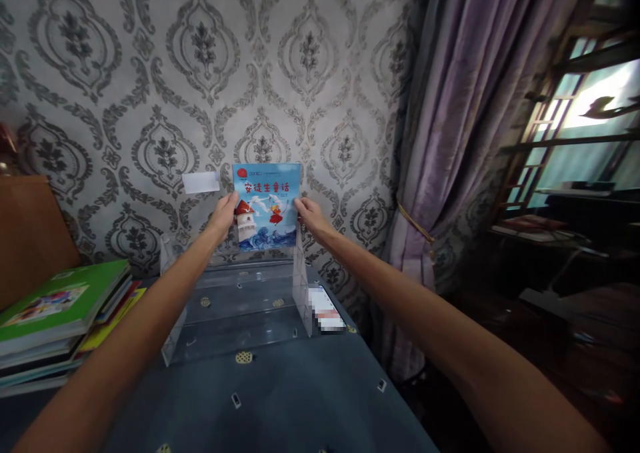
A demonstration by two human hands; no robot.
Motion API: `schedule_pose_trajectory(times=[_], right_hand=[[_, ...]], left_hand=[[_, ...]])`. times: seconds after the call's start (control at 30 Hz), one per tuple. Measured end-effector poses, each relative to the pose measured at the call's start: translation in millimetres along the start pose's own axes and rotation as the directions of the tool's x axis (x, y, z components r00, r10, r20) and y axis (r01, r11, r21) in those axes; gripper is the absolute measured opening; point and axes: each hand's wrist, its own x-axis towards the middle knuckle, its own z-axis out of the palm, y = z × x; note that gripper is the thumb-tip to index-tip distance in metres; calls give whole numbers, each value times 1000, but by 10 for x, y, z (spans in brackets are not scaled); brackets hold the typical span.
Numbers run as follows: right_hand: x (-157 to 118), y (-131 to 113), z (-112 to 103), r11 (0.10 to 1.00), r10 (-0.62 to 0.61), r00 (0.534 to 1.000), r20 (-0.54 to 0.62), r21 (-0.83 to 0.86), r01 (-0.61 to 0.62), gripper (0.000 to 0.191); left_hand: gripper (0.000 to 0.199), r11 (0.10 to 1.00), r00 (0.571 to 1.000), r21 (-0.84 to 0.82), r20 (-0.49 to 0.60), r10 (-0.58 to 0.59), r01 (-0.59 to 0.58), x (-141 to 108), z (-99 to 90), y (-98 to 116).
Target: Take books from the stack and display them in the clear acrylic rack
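A blue picture book (268, 206) with red Chinese characters on its cover is held upright in front of the wall. My left hand (226, 214) grips its left edge, and my right hand (309, 213) pinches its right edge. Both hands are closed on the book, thumbs toward the cover. Below and behind it stands a clear plastic rack (301, 286) with transparent side panels. The book hangs above the rack's back part, near the right side panel; whether it touches the rack cannot be told.
The rack stands on a dark blue patterned tablecloth (300, 399). A stack of books (65, 299) lies at the left. A phone-like bright screen (326, 308) lies right of the rack. A purple curtain (445, 139) hangs at the right; a white label (201, 182) is on the wall.
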Motion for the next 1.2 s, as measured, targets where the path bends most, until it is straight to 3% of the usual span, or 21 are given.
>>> schedule_pose_trajectory(times=[0.3, 0.77, 1.2], right_hand=[[-1, -11, 9, 1000, 5, 1000, -4, -14, -5, 49], [-72, -2, 11, 1000, -15, 998, -58, -5, 15, 39], [-133, -30, -15, 996, 17, 998, -63, 91, -11, 37]], left_hand=[[40, 998, 1000, 58, 27, 17, -18, -30, -23, 11], [30, 953, 973, 196, 66, 221, -230, 56, -119, -56], [20, 985, 987, 69, -11, 161, -160, -50, -49, 32]])
